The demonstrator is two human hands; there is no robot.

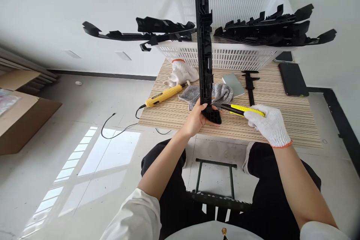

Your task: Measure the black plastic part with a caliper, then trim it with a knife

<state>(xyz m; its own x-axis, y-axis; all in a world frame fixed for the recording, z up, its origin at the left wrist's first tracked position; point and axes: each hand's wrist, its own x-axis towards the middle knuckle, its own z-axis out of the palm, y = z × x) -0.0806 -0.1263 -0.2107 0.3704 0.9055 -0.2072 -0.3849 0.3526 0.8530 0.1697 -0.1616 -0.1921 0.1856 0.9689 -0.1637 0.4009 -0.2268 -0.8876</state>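
Observation:
A long black plastic part stands upright over the table, its wide foot near the front edge. My bare left hand is closed round its lower end. In a white knitted glove, my right hand grips a yellow and black utility knife, whose tip points left and is close to the part's lower end. Whether the tip touches the part cannot be made out. Behind the part's lower end lies a grey cloth.
A white basket at the back holds more black parts jutting sideways. On the wooden table are a yellow corded tool, a white glove, a black caliper, a greenish pad and a dark tablet.

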